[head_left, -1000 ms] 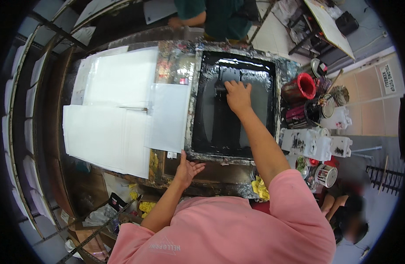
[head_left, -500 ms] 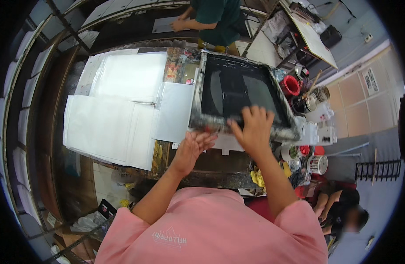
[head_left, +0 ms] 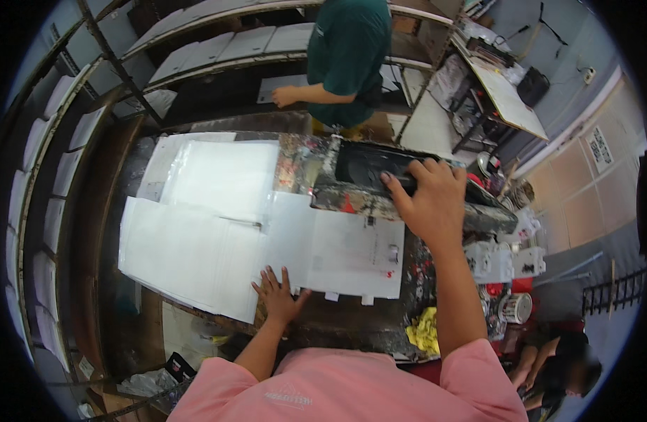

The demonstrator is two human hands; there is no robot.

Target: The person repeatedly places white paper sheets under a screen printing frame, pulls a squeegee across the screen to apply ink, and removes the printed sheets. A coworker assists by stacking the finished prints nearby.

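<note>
We lift the ink-caked rectangular screen-printing frame point(head_left: 380, 184) by its near rail, our right hand point(head_left: 430, 199) curled over the edge with fingers wrapped onto the dark mesh side, so the frame tilts up and away from us while its far side seems to stay down on the table. It looks rigid and fairly heavy in the rails, taut and easily damaged across the mesh, and probably slick with wet ink, so we judge the bare rail the safe place to grip and the mesh best left untouched. Just below that hand lies the white printed paper sheet point(head_left: 337, 247), light, floppy and likely to smudge, best taken by an unprinted corner. Our left hand point(head_left: 277, 295) rests flat with fingers spread on its near-left edge, pressing it to the paint-spattered worktable point(head_left: 351, 327). Left of that hand spreads a stack of larger white sheets point(head_left: 197, 232). Right of our right hand crowd ink cans and tubs point(head_left: 510, 285), with a yellow rag point(head_left: 425, 330) near our elbow. Beyond the table a person in a green shirt point(head_left: 344, 49) handles paper at the drying racks point(head_left: 197, 56).
</note>
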